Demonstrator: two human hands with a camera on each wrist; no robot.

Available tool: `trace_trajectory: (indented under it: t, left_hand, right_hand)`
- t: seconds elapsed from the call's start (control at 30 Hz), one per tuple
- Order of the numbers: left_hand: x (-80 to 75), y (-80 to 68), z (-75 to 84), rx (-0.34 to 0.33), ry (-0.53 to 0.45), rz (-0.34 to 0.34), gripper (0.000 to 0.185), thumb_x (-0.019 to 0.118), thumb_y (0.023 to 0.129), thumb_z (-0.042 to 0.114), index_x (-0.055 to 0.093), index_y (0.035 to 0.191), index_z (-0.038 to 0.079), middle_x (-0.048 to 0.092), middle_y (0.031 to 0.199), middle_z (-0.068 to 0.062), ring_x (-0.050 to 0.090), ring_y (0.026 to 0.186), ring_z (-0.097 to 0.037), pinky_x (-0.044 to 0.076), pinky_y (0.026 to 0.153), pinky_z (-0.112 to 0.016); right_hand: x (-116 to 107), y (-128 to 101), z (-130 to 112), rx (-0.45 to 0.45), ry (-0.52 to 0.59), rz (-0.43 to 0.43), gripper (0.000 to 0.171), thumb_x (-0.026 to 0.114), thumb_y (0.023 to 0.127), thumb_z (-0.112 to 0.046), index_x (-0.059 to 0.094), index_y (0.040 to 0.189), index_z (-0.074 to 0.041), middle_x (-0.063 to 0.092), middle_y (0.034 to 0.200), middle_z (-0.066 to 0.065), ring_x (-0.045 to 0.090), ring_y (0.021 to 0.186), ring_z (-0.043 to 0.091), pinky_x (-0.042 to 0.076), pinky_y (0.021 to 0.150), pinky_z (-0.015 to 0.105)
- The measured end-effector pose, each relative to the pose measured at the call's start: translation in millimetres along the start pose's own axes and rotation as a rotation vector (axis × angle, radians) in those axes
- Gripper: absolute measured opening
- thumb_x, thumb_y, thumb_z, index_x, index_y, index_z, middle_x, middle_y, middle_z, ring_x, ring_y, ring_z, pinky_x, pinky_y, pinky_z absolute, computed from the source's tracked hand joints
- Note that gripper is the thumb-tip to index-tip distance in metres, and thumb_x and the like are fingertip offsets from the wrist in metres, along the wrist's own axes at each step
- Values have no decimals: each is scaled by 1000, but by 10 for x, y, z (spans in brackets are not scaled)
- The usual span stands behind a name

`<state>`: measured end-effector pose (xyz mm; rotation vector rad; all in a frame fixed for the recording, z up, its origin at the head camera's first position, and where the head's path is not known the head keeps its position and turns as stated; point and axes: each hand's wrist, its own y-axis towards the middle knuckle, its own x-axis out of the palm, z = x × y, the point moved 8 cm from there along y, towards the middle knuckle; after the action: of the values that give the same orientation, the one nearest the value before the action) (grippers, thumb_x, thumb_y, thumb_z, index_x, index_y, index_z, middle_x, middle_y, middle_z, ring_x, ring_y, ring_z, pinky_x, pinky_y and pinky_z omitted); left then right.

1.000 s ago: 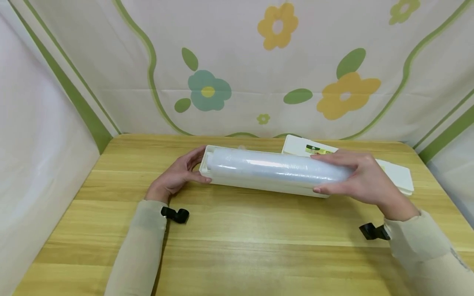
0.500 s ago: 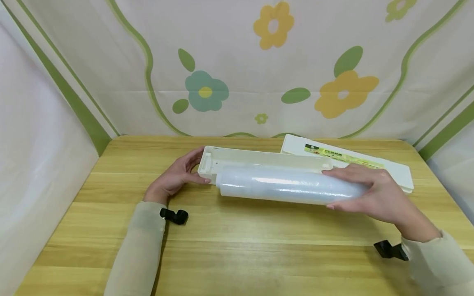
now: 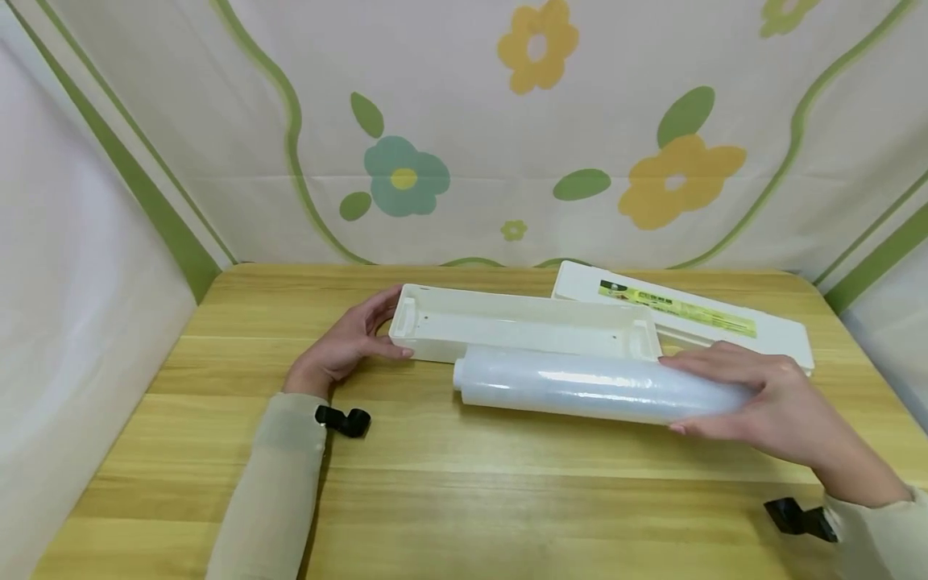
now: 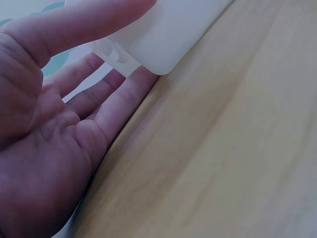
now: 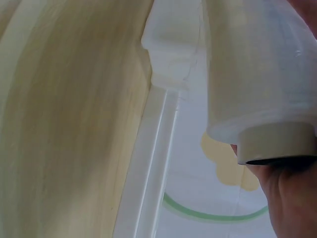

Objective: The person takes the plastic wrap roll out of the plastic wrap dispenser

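My right hand (image 3: 768, 403) clamps cling film roll (image 3: 580, 387), just in front of empty dispenser tray (image 3: 522, 326). Left hand (image 3: 344, 346) grips tray end on counter (image 3: 464, 483). Step: roll out; next needs clear resting spot.

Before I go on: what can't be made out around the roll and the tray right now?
- Head view: right hand covers the roll's right end.
- Head view: whether the roll touches the table is unclear.
- Head view: lid label print too small to read.
- Left wrist view: left hand hides most of the tray.
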<state>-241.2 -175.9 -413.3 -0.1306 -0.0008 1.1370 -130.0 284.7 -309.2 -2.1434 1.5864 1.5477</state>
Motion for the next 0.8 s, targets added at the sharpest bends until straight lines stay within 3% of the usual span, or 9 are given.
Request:
trace_trajectory:
  t: [0.1, 0.27, 0.33, 0.6, 0.8]
  left_hand:
    - [9, 12, 7, 2, 0, -2, 111, 84, 79, -16, 31, 171, 15, 40, 171, -9, 40, 153, -29, 59, 99, -24]
    - [3, 19, 13, -2, 3, 4, 112, 84, 78, -16, 30, 171, 16, 41, 170, -9, 41, 151, -29, 59, 99, -23]
    - [5, 18, 11, -8, 4, 4, 112, 84, 78, -16, 30, 171, 16, 41, 170, -9, 41, 151, -29, 59, 99, -23]
    - [9, 16, 35, -3, 4, 0, 111, 84, 79, -16, 30, 171, 16, 41, 170, -10, 41, 150, -28, 58, 99, -23]
    - [12, 7, 17, -2, 10, -1, 109, 84, 79, -15, 32, 170, 15, 41, 169, -9, 41, 150, -29, 58, 99, -23]
  right_hand:
    - [-40, -87, 34, -9, 3, 7, 83, 108, 38, -6, 84, 117, -10, 80, 119, -16, 63, 125, -9, 40, 111, 7]
    - [-116, -215, 80, -78, 20, 38, 83, 107, 34, -8, 84, 114, -3, 82, 119, -7, 66, 126, -3, 42, 110, 9]
    - [-150, -274, 111, -59, 10, 32, 82, 107, 35, -8, 84, 114, -3, 81, 122, -9, 65, 128, -4, 41, 111, 8]
    - [-286, -466, 264, 57, -34, 16, 83, 106, 39, -2, 83, 118, -4, 80, 124, -12, 59, 132, -9, 38, 110, 5]
    - [-303, -539, 470, 301, -74, -35, 78, 108, 50, -8, 83, 124, -18, 76, 124, -26, 52, 126, -22, 37, 94, -3]
